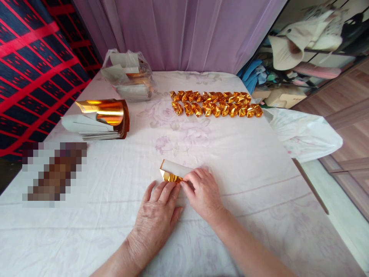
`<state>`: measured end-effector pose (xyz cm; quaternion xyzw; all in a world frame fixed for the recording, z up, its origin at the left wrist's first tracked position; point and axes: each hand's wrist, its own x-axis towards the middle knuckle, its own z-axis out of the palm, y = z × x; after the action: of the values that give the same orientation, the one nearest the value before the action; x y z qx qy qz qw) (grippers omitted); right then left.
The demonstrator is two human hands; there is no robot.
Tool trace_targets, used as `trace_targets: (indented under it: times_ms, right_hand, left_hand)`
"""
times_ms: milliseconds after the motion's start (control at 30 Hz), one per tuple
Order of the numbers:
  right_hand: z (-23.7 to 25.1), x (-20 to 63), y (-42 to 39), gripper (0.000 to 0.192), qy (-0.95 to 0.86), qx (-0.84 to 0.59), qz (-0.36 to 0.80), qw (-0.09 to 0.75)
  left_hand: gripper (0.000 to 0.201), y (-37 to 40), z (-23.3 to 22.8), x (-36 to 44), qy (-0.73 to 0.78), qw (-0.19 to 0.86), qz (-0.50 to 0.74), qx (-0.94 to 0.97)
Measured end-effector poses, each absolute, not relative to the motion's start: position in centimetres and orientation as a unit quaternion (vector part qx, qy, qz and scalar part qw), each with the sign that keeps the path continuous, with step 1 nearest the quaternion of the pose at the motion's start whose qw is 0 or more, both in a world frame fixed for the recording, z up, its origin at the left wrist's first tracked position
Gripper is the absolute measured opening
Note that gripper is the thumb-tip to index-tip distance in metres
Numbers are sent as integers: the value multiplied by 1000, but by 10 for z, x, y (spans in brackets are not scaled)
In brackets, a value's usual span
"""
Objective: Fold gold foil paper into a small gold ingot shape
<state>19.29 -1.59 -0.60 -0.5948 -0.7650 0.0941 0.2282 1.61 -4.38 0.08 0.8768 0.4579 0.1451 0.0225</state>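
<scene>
Thumb and index finger of the right hand (pixel 206 193) are pressed together on the near edge of a folded paper (pixel 176 168), toward its right end. The left hand (pixel 157 216) is laid palm down just to the left, its fingers slightly apart and their tips set at the same near edge. The paper is held on the tablecloth (pixel 253 161) directly ahead of both hands; its pale face is turned up, and a gold strip is shown along the near side (left corner tapered).

Beyond, two rows of crumpled-looking gold pieces are lined up: a nearer row (pixel 216 110) and a farther row (pixel 212 96). To the left, a curled bundle of gold paper (pixel 111 112) is placed, pale backs partly exposed. Behind it, more sheets are contained in a clear plastic bag (pixel 133 56). At the left side an object is obscured by pixelation (identity not readable). The far table edge is backed by a purple curtain (pixel 178 34); at right, a white bag (pixel 313 134) is seen.
</scene>
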Motion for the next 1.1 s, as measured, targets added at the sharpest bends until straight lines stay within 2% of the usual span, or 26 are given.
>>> trace_targets:
  times_ms: [267, 633, 867, 1100]
  right_hand:
    - [-7, 201, -12, 9, -776, -565, 135, 247]
    - [-6, 200, -13, 10, -770, -574, 134, 243]
    - [-6, 194, -15, 10, -771, -588, 93, 225]
    - [-6, 196, -13, 8, -764, -590, 123, 231]
  left_hand:
    - [38, -45, 0, 9, 440, 12, 141, 887]
    - [37, -47, 0, 14, 450, 7, 130, 883]
    - [39, -45, 4, 12, 448, 27, 143, 882]
    - [37, -44, 4, 12, 448, 22, 141, 883]
